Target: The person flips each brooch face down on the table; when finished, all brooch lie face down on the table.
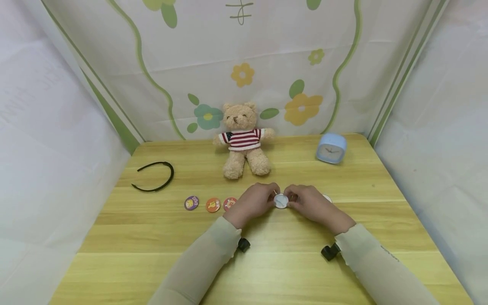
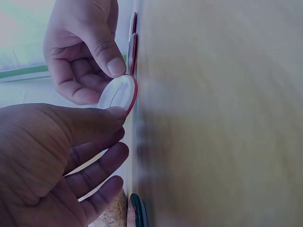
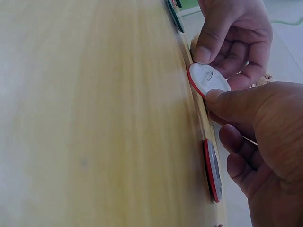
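Both hands pinch one round pin badge (image 1: 281, 201) between them, its white back with the metal pin facing up and its rim red. The left hand (image 1: 256, 201) holds the left edge with its thumb on the white back (image 2: 117, 92). On the opposite edge is the right hand (image 1: 309, 203), its thumb also on the back. Beyond the right hand, another badge (image 1: 327, 198) is mostly hidden; the right wrist view shows a red-rimmed badge (image 3: 213, 170) lying back up. Left of the left hand lies a red badge (image 1: 230, 203), partly covered by the wrist.
An orange badge (image 1: 213, 205) and a purple badge (image 1: 192, 203) lie further left on the wooden table (image 1: 267, 271). Behind them is a black headband (image 1: 171, 174). A teddy bear (image 1: 244, 140) sits at the back, with a blue clock (image 1: 331, 148) to its right.
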Action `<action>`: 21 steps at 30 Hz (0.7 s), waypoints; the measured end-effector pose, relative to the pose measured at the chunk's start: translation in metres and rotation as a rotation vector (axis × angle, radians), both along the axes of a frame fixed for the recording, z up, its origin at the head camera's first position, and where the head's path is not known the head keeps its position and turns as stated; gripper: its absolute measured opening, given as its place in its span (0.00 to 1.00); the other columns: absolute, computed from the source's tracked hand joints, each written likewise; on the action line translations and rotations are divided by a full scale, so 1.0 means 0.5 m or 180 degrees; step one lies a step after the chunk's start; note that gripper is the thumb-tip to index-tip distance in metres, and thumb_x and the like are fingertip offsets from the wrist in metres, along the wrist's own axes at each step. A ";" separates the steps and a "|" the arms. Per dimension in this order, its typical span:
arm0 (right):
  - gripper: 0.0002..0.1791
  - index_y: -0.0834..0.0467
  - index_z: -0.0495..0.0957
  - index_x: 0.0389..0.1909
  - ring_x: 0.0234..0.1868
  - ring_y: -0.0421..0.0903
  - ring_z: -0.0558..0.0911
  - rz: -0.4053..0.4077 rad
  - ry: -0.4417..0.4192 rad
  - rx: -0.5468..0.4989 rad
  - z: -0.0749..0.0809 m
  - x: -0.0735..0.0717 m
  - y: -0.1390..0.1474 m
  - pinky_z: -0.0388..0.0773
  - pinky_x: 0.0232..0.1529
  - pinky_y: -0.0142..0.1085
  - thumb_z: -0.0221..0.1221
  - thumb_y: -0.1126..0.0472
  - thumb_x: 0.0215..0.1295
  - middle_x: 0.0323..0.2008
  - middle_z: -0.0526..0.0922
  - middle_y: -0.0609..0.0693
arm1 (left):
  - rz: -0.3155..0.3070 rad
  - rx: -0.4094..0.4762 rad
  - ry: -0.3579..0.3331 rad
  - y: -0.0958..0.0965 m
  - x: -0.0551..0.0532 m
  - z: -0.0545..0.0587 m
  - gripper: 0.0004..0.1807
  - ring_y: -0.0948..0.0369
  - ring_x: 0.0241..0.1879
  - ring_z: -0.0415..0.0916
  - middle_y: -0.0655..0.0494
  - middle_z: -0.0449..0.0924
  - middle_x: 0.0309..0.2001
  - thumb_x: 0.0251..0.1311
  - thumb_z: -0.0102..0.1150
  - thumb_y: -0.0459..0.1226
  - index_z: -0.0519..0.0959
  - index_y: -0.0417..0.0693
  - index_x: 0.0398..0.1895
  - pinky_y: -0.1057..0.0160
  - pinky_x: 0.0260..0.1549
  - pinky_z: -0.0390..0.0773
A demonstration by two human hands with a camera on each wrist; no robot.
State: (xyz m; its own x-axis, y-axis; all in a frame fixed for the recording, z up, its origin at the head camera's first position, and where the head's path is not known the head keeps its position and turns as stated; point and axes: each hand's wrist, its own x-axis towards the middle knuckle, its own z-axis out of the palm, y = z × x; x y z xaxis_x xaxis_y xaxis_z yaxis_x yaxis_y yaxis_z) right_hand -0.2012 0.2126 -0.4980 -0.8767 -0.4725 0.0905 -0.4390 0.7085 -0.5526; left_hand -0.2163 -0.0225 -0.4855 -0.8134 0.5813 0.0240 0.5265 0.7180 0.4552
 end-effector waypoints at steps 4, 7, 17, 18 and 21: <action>0.12 0.50 0.88 0.53 0.43 0.40 0.84 0.0017 0.0015 0.0033 0.000 0.001 0.001 0.84 0.47 0.42 0.73 0.60 0.71 0.44 0.90 0.43 | -0.0038 -0.0038 -0.0047 0.002 -0.001 -0.001 0.08 0.66 0.36 0.78 0.63 0.86 0.38 0.74 0.70 0.38 0.86 0.55 0.53 0.64 0.41 0.79; 0.13 0.52 0.89 0.54 0.47 0.42 0.85 0.0064 0.0067 0.0097 -0.002 0.001 0.002 0.84 0.51 0.45 0.73 0.60 0.71 0.48 0.90 0.46 | -0.0102 -0.0078 -0.0055 0.002 -0.003 -0.002 0.06 0.66 0.40 0.80 0.64 0.87 0.40 0.74 0.70 0.38 0.89 0.55 0.50 0.64 0.45 0.80; 0.08 0.54 0.91 0.49 0.55 0.50 0.86 0.0298 0.0281 0.0272 -0.007 0.002 0.007 0.84 0.57 0.51 0.73 0.62 0.71 0.50 0.90 0.47 | -0.0297 -0.0271 0.0085 0.005 -0.004 0.002 0.03 0.67 0.37 0.76 0.67 0.85 0.36 0.74 0.70 0.39 0.90 0.58 0.42 0.66 0.41 0.75; 0.07 0.54 0.91 0.48 0.55 0.50 0.86 0.0311 0.0290 0.0283 -0.007 0.002 0.007 0.84 0.57 0.51 0.73 0.62 0.71 0.50 0.90 0.47 | -0.0303 -0.0293 0.0101 0.006 -0.003 0.002 0.02 0.66 0.36 0.75 0.67 0.85 0.36 0.74 0.70 0.39 0.90 0.58 0.41 0.66 0.40 0.75; 0.07 0.54 0.91 0.48 0.54 0.50 0.86 0.0300 0.0285 0.0310 -0.008 0.004 0.006 0.84 0.57 0.51 0.72 0.62 0.72 0.50 0.90 0.47 | -0.0307 -0.0287 0.0102 0.006 -0.002 0.003 0.02 0.66 0.36 0.76 0.67 0.86 0.37 0.74 0.70 0.39 0.90 0.57 0.43 0.65 0.41 0.76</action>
State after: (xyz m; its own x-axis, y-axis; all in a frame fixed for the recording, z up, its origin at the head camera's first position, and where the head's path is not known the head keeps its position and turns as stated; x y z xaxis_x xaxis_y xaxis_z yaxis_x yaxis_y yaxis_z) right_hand -0.1995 0.2156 -0.5019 -0.8184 -0.5627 0.1161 -0.5506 0.7102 -0.4388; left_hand -0.2171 -0.0195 -0.4838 -0.7532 0.6578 -0.0069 0.6084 0.7006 0.3729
